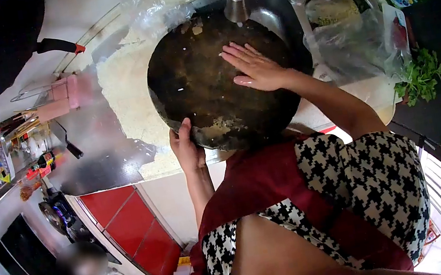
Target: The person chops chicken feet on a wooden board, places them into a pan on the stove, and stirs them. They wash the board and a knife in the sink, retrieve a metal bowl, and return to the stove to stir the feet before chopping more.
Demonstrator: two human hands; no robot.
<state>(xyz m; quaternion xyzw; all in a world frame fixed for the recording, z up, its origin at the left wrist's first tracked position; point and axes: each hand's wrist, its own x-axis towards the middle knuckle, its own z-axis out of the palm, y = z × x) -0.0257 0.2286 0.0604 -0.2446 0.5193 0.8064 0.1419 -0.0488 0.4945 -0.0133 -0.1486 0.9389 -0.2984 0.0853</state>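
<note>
A large round board (218, 88), dark and worn with pale patches along its rim, is held over the sink (284, 13) beneath the faucet (238, 3). My left hand (188, 147) grips its near left edge, thumb on top and the other fingers partly hidden. On the board's upper right surface my right hand (256, 67) lies flat with fingers stretched out. A few small white bits dot the dark surface.
Left of the board, a worn counter (129, 94) holds a pink container (64, 93). A crumpled plastic bag (153, 14) sits behind the board. Right, a plastic bag (350, 43) covers part of the smaller basin, near leafy greens (423, 74). A black pan (1, 46) is upper left.
</note>
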